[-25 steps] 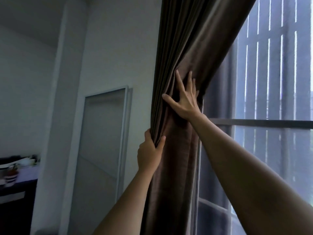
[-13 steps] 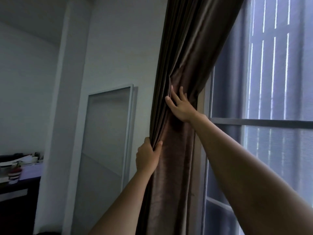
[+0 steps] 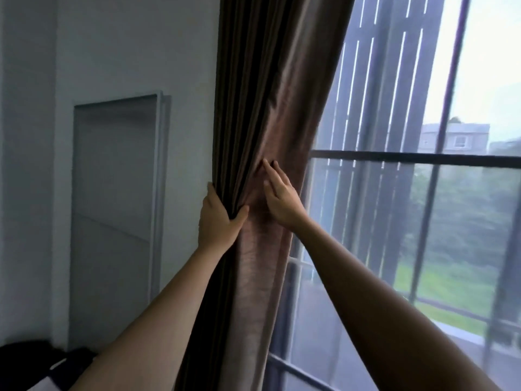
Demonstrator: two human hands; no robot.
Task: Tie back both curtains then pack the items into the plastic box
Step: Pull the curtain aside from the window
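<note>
- Two bare forearms reached up from the bottom edge toward a brown curtain (image 3: 267, 94), which hung between a pale wall (image 3: 127, 38) and a window.
- The left hand (image 3: 218, 224) gripped the gathered left edge of the folds, thumb in front, fingers (image 3: 211, 193) wrapped behind.
- The right hand (image 3: 282, 201) lay flat on the cloth just beside it, its fingers straight, holding nothing.
- The fabric looked soft, fairly heavy and smooth (likely to slip), so circling the whole bundle at this height seemed the surest hold.
- Beyond, the window (image 3: 423, 160) showed slats, grass and a distant building.
- No writing was readable.
</note>
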